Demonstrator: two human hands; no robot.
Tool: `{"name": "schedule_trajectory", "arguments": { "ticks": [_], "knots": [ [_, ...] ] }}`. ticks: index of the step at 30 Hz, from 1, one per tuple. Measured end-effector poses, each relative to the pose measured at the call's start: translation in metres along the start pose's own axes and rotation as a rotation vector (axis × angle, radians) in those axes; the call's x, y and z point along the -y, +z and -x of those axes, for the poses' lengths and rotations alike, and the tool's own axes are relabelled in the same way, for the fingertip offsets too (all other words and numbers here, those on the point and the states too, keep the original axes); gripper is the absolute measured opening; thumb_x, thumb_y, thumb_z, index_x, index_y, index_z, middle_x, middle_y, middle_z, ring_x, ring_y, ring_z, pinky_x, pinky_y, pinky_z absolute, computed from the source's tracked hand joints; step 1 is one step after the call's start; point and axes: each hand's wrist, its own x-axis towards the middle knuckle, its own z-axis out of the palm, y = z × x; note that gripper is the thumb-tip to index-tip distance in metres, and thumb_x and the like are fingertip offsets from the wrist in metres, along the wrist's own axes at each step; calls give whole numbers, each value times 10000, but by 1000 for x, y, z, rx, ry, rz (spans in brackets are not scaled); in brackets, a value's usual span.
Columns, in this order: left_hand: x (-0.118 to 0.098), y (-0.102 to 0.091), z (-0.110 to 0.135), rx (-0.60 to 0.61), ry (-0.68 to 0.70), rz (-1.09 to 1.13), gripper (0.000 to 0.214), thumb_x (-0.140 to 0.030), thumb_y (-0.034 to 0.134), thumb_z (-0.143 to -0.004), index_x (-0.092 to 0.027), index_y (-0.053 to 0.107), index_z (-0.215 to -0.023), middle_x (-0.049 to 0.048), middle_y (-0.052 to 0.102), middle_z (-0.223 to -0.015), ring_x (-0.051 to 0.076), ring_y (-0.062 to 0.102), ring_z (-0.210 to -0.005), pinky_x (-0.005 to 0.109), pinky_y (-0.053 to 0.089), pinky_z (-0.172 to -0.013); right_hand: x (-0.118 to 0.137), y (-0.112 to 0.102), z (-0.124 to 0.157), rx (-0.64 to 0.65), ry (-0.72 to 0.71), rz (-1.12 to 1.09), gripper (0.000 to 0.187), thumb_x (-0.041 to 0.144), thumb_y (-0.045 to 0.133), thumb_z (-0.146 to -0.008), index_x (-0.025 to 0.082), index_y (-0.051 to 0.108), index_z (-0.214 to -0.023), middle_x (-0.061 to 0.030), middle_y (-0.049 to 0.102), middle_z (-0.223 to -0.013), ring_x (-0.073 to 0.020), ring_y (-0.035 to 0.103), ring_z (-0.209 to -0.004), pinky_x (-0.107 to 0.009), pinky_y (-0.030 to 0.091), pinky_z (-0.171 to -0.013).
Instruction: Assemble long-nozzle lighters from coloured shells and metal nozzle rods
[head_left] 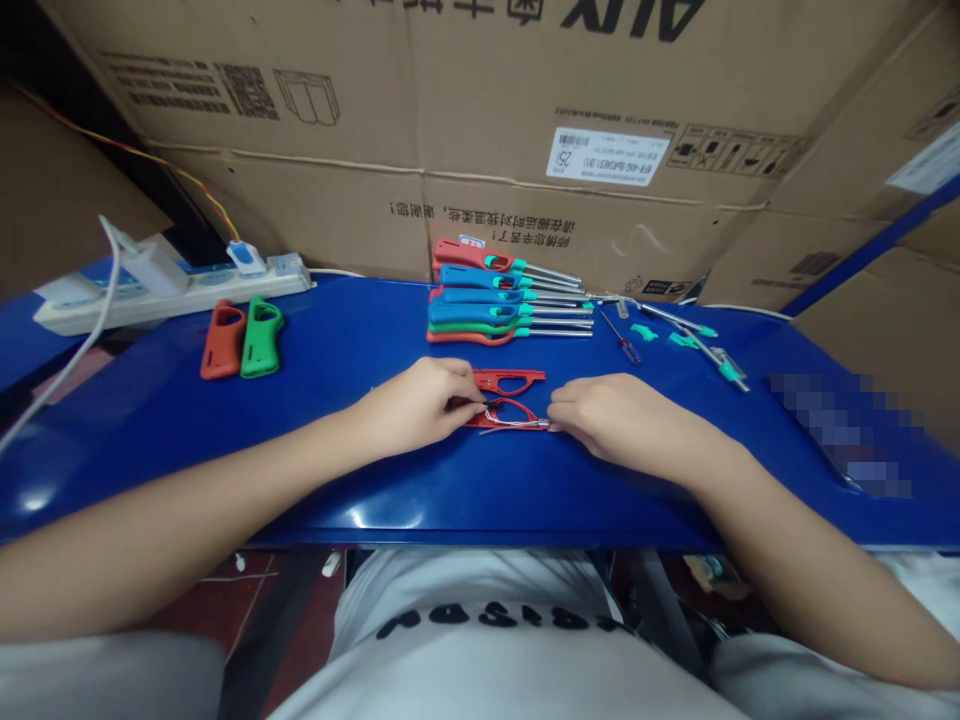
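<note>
Two red lighter shell halves lie on the blue table in front of me, one behind the other. My left hand (435,405) covers the left end of the nearer shell half (534,412), with thumb and fingers pinched at a small black part (492,405) inside it. Thin white wires run from there to a short metal tube end (543,424). At this end the fingers of my right hand (604,412) are closed; their grip is partly hidden. The farther shell half (525,378) lies just behind, its left end beside my left hand.
Behind my hands lies a row of long-nosed lighters (472,312) in red, blue and green. A screwdriver (626,345), teal pieces (682,340) and metal tubes (709,350) lie right. Two handle shells (260,338) and a power strip (202,290) are left. Cardboard (480,150) stands behind.
</note>
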Motion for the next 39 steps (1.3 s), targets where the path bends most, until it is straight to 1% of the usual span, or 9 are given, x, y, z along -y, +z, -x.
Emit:
{"name": "schedule_trajectory", "arguments": {
  "ticks": [4,13,16,20,23,27,31,34,39],
  "knots": [
    [-3,2,1,-13,1,-36,209,-174,581,-963,-129,784,-992,89,696,-962,184,678,-841,296,535,-787,-1,0,1,-16,1,-37,239,148,509,-979,185,652,-790,-44,677,-815,-183,617,-778,-291,342,-672],
    [-2,6,1,-32,-5,-73,183,-204,606,-960,-155,779,-993,63,689,-953,168,673,-816,267,519,-736,-8,4,-1,-33,-1,-77,230,172,520,-970,191,594,-752,-39,667,-811,-181,596,-743,-290,325,-650],
    [-4,1,3,15,-2,-148,200,-226,583,-976,-186,778,-986,51,692,-973,165,675,-822,262,512,-727,-8,4,-1,-34,4,-77,221,165,525,-962,193,586,-751,-38,665,-807,-180,592,-734,-289,318,-641],
    [-9,-7,6,122,45,-378,288,-270,491,-1021,-204,765,-964,51,684,-970,193,672,-839,285,500,-691,-9,3,0,-36,16,-81,216,148,520,-954,191,588,-754,-43,669,-820,-178,591,-729,-286,313,-637],
    [-15,-9,8,169,89,-531,343,-267,423,-1041,-184,752,-998,76,671,-973,220,660,-862,308,501,-686,-9,2,0,-32,19,-94,212,152,519,-955,191,592,-759,-44,672,-830,-177,593,-733,-282,314,-637],
    [-24,-7,11,209,144,-623,395,-277,375,-1051,-141,744,-1026,111,649,-1002,242,637,-880,364,529,-766,-8,2,0,-30,34,-110,207,164,521,-958,192,598,-768,-42,668,-830,-176,591,-734,-277,317,-634],
    [-22,-6,12,185,124,-523,315,-339,518,-1005,-146,713,-1160,126,633,-1122,274,625,-1015,397,536,-885,-13,4,0,-28,56,-152,167,174,533,-955,186,616,-810,-42,666,-866,-167,583,-727,-271,346,-644],
    [-11,-5,8,155,94,-356,381,-348,588,-975,-162,627,-1305,120,614,-1211,259,625,-1079,364,533,-916,-21,7,0,-44,48,-234,142,209,536,-967,184,643,-878,-46,666,-891,-169,592,-752,-271,383,-667],
    [4,-1,1,149,187,-196,476,-303,606,-956,-205,542,-1417,105,619,-1236,251,610,-1145,338,501,-971,-30,14,0,-120,-38,-430,158,301,556,-983,192,659,-1034,-68,647,-1015,-173,603,-846,-279,454,-735]
  ]
}}
